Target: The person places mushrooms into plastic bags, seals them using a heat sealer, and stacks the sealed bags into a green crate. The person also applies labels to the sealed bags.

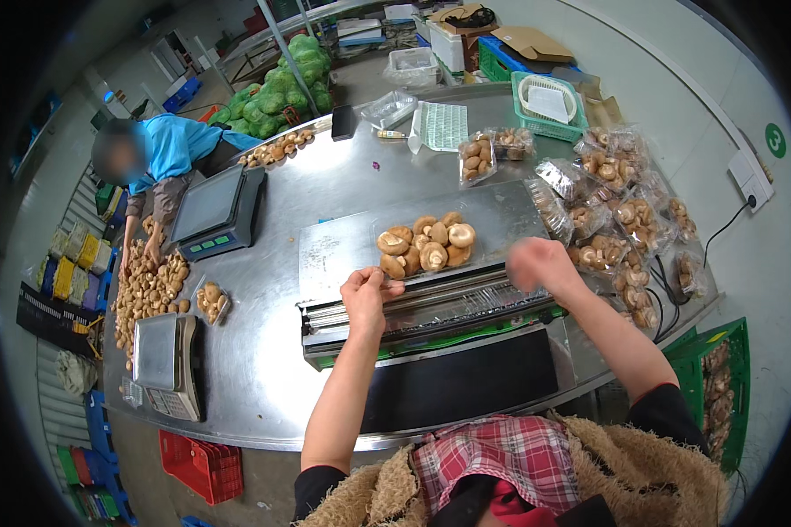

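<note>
A pack of brown shiitake mushrooms (pixel 428 244), some with pale undersides up, sits on the metal plate (pixel 336 244) of a film-wrapping machine. My left hand (pixel 367 300) is at the front left of the pack, its fingertips pinched together on what looks like the edge of clear plastic film. My right hand (pixel 542 267), blurred and with curled fingers, is over the right end of the machine's front bar; whether it holds film cannot be told. Between my hands lies the roll of clear film (pixel 474 306). The black panel (pixel 461 382) is nearest my body.
Wrapped mushroom packs (pixel 606 211) crowd the right side, beside power cables (pixel 666 283). Two scales (pixel 207 204) and loose mushrooms (pixel 148 283) are at left, where another person (pixel 178 148) reaches in. A green crate (pixel 725 395) stands by the table's right edge.
</note>
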A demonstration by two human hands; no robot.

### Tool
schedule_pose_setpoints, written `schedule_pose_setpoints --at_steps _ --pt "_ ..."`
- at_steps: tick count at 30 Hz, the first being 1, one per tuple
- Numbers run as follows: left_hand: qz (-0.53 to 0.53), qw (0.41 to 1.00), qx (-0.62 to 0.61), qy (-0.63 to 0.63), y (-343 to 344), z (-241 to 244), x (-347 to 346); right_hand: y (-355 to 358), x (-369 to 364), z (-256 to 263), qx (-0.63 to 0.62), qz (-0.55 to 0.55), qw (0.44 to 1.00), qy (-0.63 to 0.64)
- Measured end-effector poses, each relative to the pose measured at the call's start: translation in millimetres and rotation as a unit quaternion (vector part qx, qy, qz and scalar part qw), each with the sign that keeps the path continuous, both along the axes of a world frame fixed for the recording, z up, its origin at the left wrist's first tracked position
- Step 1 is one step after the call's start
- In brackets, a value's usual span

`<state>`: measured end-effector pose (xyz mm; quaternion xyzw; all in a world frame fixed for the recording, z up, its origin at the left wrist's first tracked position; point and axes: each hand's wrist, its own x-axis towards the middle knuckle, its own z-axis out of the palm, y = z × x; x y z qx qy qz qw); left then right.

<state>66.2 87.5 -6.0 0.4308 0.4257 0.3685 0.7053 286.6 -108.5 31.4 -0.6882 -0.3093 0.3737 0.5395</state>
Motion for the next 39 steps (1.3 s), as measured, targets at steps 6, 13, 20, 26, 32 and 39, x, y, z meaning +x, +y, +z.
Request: schedule_pose_setpoints --at_steps 6,13,20,26,32,39 --pt "-0.058 0.666 0.513 0.538 -7 11 -64 -42 39 -10 -0.277 0.003 0.834 -0.478" --pt "-0.233 0.744 0.365 0.508 -4 2 -48 -4 28 -26 -0.236 0.082 0.915 -0.315" --pt "-0.168 0.98 -0.086 -0.057 -55 105 -112 -54 -23 68 0.087 0.167 0.913 0.361" --pt "-0.025 0.956 0.274 -0.1 104 61 56 146 29 18 0.294 -0.145 0.93 0.163" --pt "-0.144 0.885 0.36 0.256 98 -37 40 146 37 -65 0.056 0.033 0.97 -0.235" --pt "-0.256 0.948 0.152 0.111 48 27 -12 110 15 20 -0.022 0.275 0.961 0.018"
